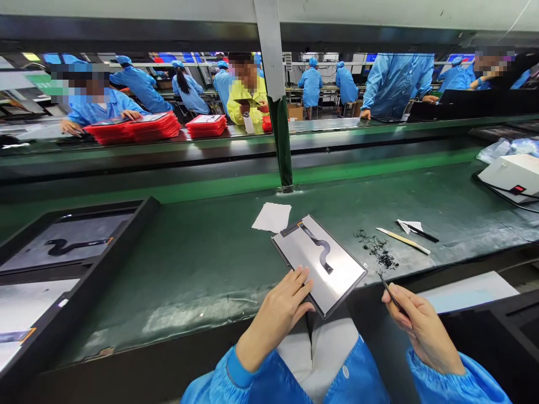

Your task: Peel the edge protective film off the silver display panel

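My left hand (pixel 284 303) grips the near left edge of a flat display panel (pixel 306 259), fingers lying over its silvery back. The panel is tilted over the bench edge, and a wavy black flex cable (pixel 325 255) runs across it. Dark tweezers (pixel 391 294) are pinched in my right hand (pixel 425 328), tips pointing at a scatter of small black scraps (pixel 385 257) on the bench. Beyond the scraps lie a pale pointed stick-like tool (pixel 404 241) and a slim black tool (pixel 423 232) on a white scrap. A white paper sheet (pixel 273 217) rests behind the panel.
On the left, a black tray (pixel 113 252) holds more panels with cables. A post (pixel 284 146) rises from the green bench (pixel 202 252). A white box with a red switch (pixel 509 175) stands right. Co-workers and red stacks (pixel 138 128) are across the line.
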Demonstrator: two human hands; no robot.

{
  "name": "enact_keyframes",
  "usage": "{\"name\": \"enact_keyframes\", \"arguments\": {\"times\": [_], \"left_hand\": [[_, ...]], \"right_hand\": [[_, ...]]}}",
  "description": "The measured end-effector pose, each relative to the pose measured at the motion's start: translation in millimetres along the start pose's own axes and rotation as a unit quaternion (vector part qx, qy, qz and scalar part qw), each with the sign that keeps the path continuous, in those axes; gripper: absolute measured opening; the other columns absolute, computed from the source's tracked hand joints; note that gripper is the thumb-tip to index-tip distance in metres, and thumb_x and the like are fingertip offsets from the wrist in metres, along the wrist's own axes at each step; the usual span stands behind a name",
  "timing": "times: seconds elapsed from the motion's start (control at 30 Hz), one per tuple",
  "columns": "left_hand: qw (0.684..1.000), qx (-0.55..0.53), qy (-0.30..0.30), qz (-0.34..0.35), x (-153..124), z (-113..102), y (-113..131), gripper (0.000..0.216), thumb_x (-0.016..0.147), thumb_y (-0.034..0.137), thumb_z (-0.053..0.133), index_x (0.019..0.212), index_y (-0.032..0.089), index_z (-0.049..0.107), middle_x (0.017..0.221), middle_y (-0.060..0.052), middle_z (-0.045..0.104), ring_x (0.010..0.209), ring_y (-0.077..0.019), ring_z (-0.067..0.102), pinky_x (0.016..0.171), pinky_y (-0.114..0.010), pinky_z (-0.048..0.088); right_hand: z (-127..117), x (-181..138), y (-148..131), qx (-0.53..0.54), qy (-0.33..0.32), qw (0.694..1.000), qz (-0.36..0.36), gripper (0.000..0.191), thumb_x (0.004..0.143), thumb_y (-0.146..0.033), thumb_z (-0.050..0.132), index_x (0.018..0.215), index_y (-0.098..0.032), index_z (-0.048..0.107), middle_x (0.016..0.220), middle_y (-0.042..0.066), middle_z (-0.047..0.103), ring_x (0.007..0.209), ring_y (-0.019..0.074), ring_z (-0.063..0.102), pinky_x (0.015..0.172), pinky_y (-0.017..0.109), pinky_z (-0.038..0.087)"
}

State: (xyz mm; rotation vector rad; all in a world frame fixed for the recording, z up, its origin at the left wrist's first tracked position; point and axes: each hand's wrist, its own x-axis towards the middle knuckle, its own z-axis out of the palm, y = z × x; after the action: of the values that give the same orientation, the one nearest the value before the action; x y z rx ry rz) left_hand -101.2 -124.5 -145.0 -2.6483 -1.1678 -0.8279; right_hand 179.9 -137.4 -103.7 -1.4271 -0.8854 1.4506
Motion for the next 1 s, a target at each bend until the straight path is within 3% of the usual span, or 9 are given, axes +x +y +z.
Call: {"name": "enact_keyframes", "arguments": {"times": [0.17, 0.47, 0.57, 0.67, 0.73, 0.8, 0.87, 1.0], "left_hand": [[1.000, 0.009, -0.008, 0.000, 3, -1, 3, 0.032, 0.095, 0.024, 0.064, 0.124, 0.014, 0.058, 0.130, -0.016, 0.067, 0.122, -0.0301, 0.064, 0.100, -0.044, 0.058], [0.998, 0.042, -0.020, -0.034, 15, 2, 22, 0.030, 0.093, 0.024, 0.066, 0.118, 0.009, 0.061, 0.127, -0.022, 0.067, 0.120, -0.0374, 0.064, 0.096, -0.051, 0.059], [0.999, -0.015, -0.040, -0.027, 28, -4, 30, 0.030, 0.092, 0.027, 0.068, 0.116, 0.012, 0.061, 0.135, -0.019, 0.063, 0.132, -0.0387, 0.053, 0.105, -0.058, 0.050], [0.990, -0.120, -0.070, -0.009, 43, -7, 35, 0.006, 0.094, 0.017, 0.063, 0.099, 0.018, 0.063, 0.144, -0.011, 0.056, 0.142, -0.0334, 0.041, 0.114, -0.059, 0.038], [0.982, -0.171, -0.081, -0.004, 50, -7, 35, 0.012, 0.094, 0.012, 0.058, 0.087, 0.020, 0.063, 0.148, -0.007, 0.054, 0.146, -0.0311, 0.036, 0.116, -0.060, 0.035], [0.977, -0.190, -0.091, -0.003, 53, -6, 33, 0.017, 0.094, 0.010, 0.056, 0.083, 0.021, 0.062, 0.151, -0.007, 0.049, 0.148, -0.0318, 0.030, 0.116, -0.062, 0.033], [0.976, -0.191, -0.103, -0.004, 52, -5, 31, 0.015, 0.094, 0.010, 0.056, 0.084, 0.020, 0.061, 0.154, -0.009, 0.044, 0.148, -0.0332, 0.026, 0.114, -0.064, 0.032], [0.973, -0.194, -0.122, 0.006, 46, -6, 29, 0.013, 0.094, 0.009, 0.055, 0.087, 0.021, 0.057, 0.155, -0.011, 0.042, 0.148, -0.0324, 0.026, 0.114, -0.063, 0.033]], "right_hand": [[-2, -1, -1, 0.001, 0.004, 1.000, -0.007, 0.061, 0.061, -0.078, 0.075, 0.065, -0.018, 0.062, 0.041, -0.010, 0.030, 0.043, 0.0067, 0.017, 0.044, 0.024, 0.015], [-7, -18, 12, -0.025, -0.069, 0.997, -0.023, 0.049, 0.083, -0.070, 0.062, 0.076, -0.022, 0.055, 0.045, -0.011, 0.028, 0.046, 0.0096, 0.016, 0.049, 0.024, 0.028], [-2, -24, 9, -0.023, -0.087, 0.995, -0.037, 0.047, 0.083, -0.067, 0.064, 0.074, -0.022, 0.054, 0.044, -0.013, 0.029, 0.045, 0.0086, 0.017, 0.057, 0.027, 0.039], [8, -23, 5, -0.020, -0.115, 0.991, -0.058, 0.046, 0.084, -0.065, 0.066, 0.072, -0.022, 0.053, 0.044, -0.012, 0.034, 0.044, 0.0076, 0.023, 0.066, 0.030, 0.045], [15, -17, 4, -0.009, -0.125, 0.990, -0.059, 0.046, 0.084, -0.064, 0.066, 0.072, -0.021, 0.053, 0.046, -0.011, 0.039, 0.043, 0.0062, 0.023, 0.058, 0.026, 0.041], [21, -9, 8, 0.008, -0.115, 0.992, -0.049, 0.048, 0.081, -0.066, 0.068, 0.074, -0.021, 0.052, 0.053, -0.009, 0.045, 0.041, 0.0042, 0.020, 0.044, 0.021, 0.027], [26, -1, 14, 0.020, -0.101, 0.994, -0.038, 0.050, 0.077, -0.067, 0.070, 0.075, -0.021, 0.051, 0.060, -0.007, 0.048, 0.041, 0.0030, 0.019, 0.040, 0.020, 0.014], [30, 6, 29, 0.014, -0.090, 0.995, -0.050, 0.048, 0.079, -0.066, 0.069, 0.077, -0.020, 0.055, 0.060, -0.007, 0.047, 0.043, 0.0045, 0.023, 0.042, 0.021, 0.015]]}}
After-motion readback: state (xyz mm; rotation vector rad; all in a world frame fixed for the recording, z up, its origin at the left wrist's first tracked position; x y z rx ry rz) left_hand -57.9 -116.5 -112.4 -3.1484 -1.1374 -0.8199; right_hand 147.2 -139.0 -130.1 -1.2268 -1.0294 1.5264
